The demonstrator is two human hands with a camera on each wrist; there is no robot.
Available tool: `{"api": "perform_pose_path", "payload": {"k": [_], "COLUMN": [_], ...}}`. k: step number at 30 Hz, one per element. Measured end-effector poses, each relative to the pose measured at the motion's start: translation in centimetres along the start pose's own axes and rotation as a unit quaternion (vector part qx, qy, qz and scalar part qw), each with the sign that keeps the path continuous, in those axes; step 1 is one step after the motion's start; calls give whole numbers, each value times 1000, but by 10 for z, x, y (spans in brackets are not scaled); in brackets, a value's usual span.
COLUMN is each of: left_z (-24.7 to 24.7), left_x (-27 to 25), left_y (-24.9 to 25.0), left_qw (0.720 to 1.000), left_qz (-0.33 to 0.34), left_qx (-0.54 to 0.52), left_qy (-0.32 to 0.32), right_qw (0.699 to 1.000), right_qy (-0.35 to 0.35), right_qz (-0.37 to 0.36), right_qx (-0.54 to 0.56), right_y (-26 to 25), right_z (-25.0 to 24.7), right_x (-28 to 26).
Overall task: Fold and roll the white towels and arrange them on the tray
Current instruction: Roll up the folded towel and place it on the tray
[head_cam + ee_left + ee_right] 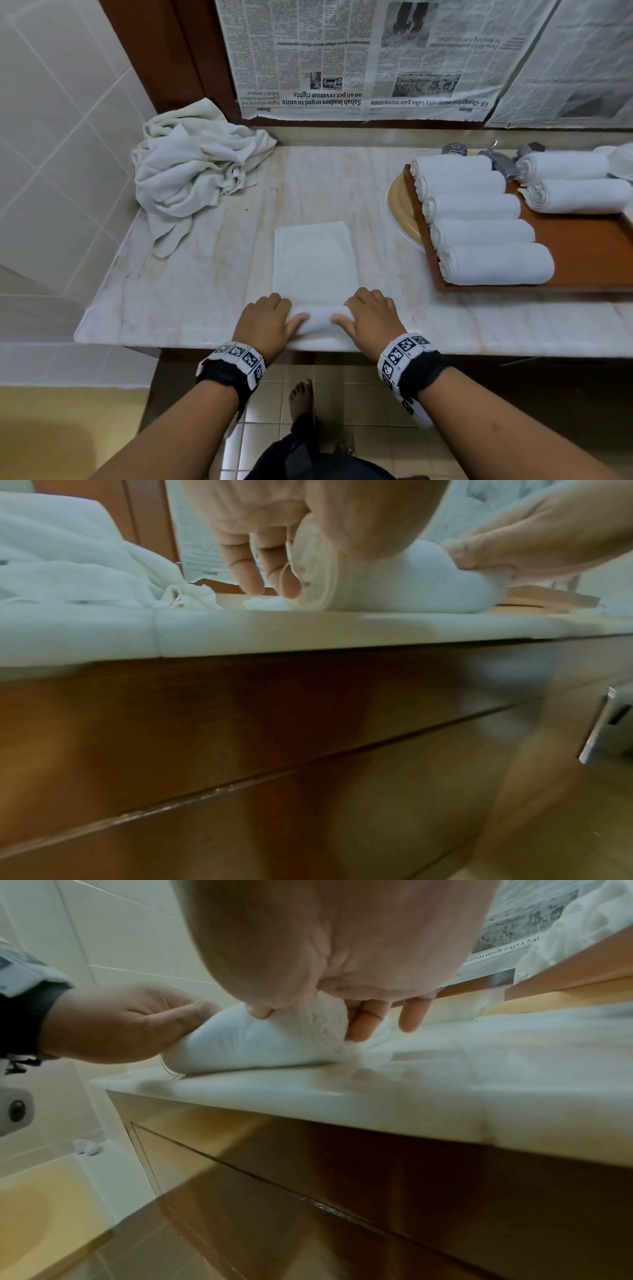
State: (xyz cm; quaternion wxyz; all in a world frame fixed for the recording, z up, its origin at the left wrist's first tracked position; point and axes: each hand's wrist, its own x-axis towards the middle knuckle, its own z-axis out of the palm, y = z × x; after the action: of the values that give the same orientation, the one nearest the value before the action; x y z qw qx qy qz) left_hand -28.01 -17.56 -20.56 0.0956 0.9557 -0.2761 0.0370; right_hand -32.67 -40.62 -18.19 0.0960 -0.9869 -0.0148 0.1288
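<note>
A folded white towel lies flat on the marble counter, its near end rolled into a short cylinder at the front edge. My left hand grips the roll's left end, fingers over the top and thumb on the near side. My right hand grips the right end the same way. The roll's spiral end shows in the left wrist view; the roll also fills the right wrist view. A brown tray at right carries several rolled towels.
A heap of crumpled white towels sits at the back left corner. The tray rests partly over a tan sink basin with a tap behind. Newspaper covers the wall. Wooden drawers lie under the counter.
</note>
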Motion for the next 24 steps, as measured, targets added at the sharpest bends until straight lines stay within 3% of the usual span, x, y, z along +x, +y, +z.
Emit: {"api": "perform_pose_path", "payload": {"k": [2,4,7,10,12,17,19,21,22,24], "left_z": [-9,-12,-13,-10,-10,-13,-15,-15,-9,2], "left_x": [8,22,35,37,39,44,39,28,20,7], "left_y": [6,10,11,8,7,8,13,21,24,25], "left_qw": [995,976,965,963,957,917,953,994,1000,998], "left_qz": [-85,-173,-205,-215,-233,-331,-266,-104,-25,50], "left_qx": [-52,-84,-93,-95,-104,-171,-102,-42,-14,28], "left_qy": [-29,-102,-133,-132,-137,-147,-101,-8,13,23], "right_qw": [1000,999,997,991,990,994,996,997,997,998], "right_qy": [-2,10,73,125,112,74,42,19,8,-12], "right_qz": [21,33,29,-35,-79,-73,-81,-78,-70,-55], "right_qx": [-16,-11,-4,8,7,-14,-14,-14,-13,1], "right_y": [-5,-9,-12,-17,-16,-6,-5,-2,0,1], "right_z": [0,-2,0,6,16,10,1,-5,-7,-12], "right_x": [-1,-2,-1,-9,-16,-8,0,7,10,15]}}
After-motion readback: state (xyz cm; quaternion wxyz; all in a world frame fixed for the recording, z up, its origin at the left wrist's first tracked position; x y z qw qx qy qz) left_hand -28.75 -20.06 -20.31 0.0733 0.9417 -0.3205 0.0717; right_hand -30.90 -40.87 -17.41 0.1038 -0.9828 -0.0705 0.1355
